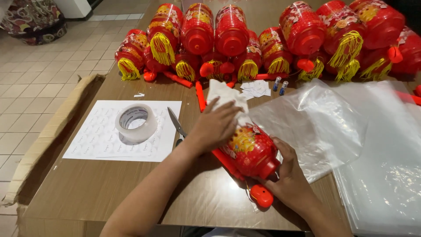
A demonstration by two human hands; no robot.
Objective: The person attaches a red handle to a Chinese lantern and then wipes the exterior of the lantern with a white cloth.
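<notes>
The red lantern point(251, 150) lay on its side near the front edge of the table point(87, 188), about midway along it, with a red handle stick under it and a red cap just in front of it. Your right hand point(289, 177) cupped the lantern's near end, fingers curled around it. Your left hand point(215, 125) pressed a white cloth point(224, 94) flat against its upper side. Just left of that hand lay scissors point(176, 125), then a roll of clear tape point(136, 122) resting on a white sticker sheet point(96, 145). Clear plastic bags point(351, 131) covered the right part of the table. A row of red lanterns with yellow tassels point(245, 39) crowded the far edge.
</notes>
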